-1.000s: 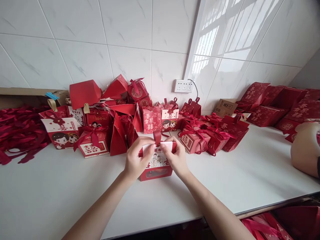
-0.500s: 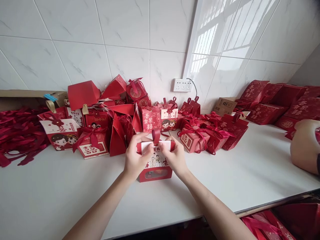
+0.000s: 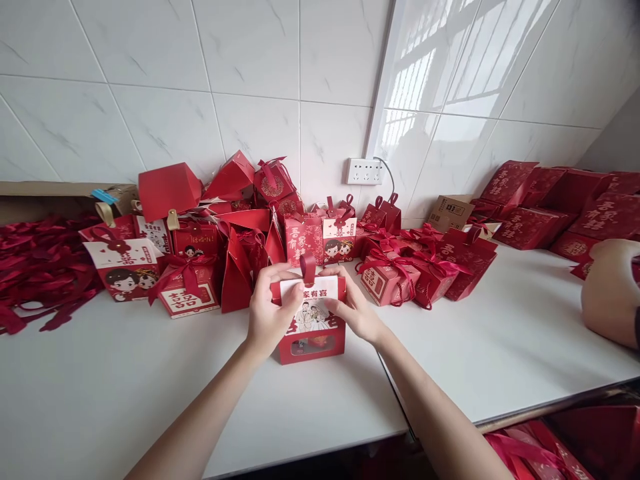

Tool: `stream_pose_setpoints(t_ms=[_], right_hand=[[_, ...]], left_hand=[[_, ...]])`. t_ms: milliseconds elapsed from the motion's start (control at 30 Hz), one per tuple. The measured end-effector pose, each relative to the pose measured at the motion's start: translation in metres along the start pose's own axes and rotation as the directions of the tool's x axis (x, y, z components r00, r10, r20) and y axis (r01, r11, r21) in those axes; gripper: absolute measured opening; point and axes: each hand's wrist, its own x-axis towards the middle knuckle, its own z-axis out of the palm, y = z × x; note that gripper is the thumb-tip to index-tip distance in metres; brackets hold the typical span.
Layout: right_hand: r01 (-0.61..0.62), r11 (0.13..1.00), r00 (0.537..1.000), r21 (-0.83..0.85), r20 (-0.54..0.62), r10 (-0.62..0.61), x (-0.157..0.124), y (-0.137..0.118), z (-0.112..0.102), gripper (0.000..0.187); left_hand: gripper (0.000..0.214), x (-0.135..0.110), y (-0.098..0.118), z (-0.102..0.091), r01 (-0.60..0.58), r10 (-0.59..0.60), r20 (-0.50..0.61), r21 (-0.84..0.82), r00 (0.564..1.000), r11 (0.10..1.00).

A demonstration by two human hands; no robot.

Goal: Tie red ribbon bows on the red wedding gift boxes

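Note:
A red and white gift box (image 3: 311,321) stands upright on the white table (image 3: 200,373) in front of me. Its front carries a drawn couple, and a clear window low down shows small wrapped items inside. A dark red ribbon loop (image 3: 309,268) rises from its top. My left hand (image 3: 273,307) grips the upper left side, thumb on the front near the loop, fingers behind. My right hand (image 3: 357,303) holds the upper right edge, its thumb lower on the front panel. The fingers behind the box are partly hidden.
Behind it, finished-looking red gift boxes (image 3: 190,293) crowd along the tiled wall. Loose red ribbons (image 3: 45,267) pile up at the left. More red boxes (image 3: 565,200) are stacked at the far right, near a beige rounded object (image 3: 607,293). A power socket (image 3: 364,171) sits on the wall.
My right thumb has slid down and outward from the top centre of the box, uncovering more of the printed front. My left hand stays nearly in place.

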Motion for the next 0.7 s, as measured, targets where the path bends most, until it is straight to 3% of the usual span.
stream_pose_setpoints(t_ms=[67,167,267,333,400,467,633,700], right_hand=[[-0.036,0.999,0.999,0.026,-0.040,0.037,0.004,0.002,-0.005,0.020],[-0.009,0.982,0.948,0.189,-0.312,0.068,0.011,0.006,-0.008,0.017],[0.159,0.893,0.763,0.421,-0.626,0.159,0.018,0.009,-0.011,0.021],[0.269,0.826,0.638,0.496,-0.734,0.233,0.021,0.010,-0.014,0.022],[0.318,0.799,0.588,0.511,-0.767,0.256,0.022,0.012,-0.017,0.023],[0.344,0.783,0.598,0.518,-0.764,0.242,0.022,0.014,-0.018,0.025],[0.418,0.753,0.696,0.508,-0.712,0.093,0.022,0.016,-0.018,0.032],[0.434,0.768,0.706,0.471,-0.708,0.036,0.022,0.015,-0.018,0.032]], left_hand=[[0.035,0.001,-0.006,-0.001,0.027,-0.024,0.041,-0.054,0.999,0.998],[0.052,0.002,-0.017,-0.002,0.100,-0.067,0.180,-0.181,0.981,0.978],[0.071,0.000,-0.022,0.000,0.199,-0.134,0.315,-0.185,0.940,0.962],[0.077,-0.003,-0.020,0.003,0.264,-0.191,0.408,-0.129,0.893,0.956],[0.071,-0.006,-0.016,0.006,0.293,-0.218,0.467,-0.091,0.857,0.952],[0.065,-0.009,-0.012,0.009,0.262,-0.194,0.465,-0.087,0.864,0.961],[0.073,-0.011,-0.009,0.009,0.052,-0.030,0.334,-0.055,0.942,0.997],[0.074,-0.010,-0.008,0.008,0.052,-0.021,0.320,-0.088,0.947,0.995]])
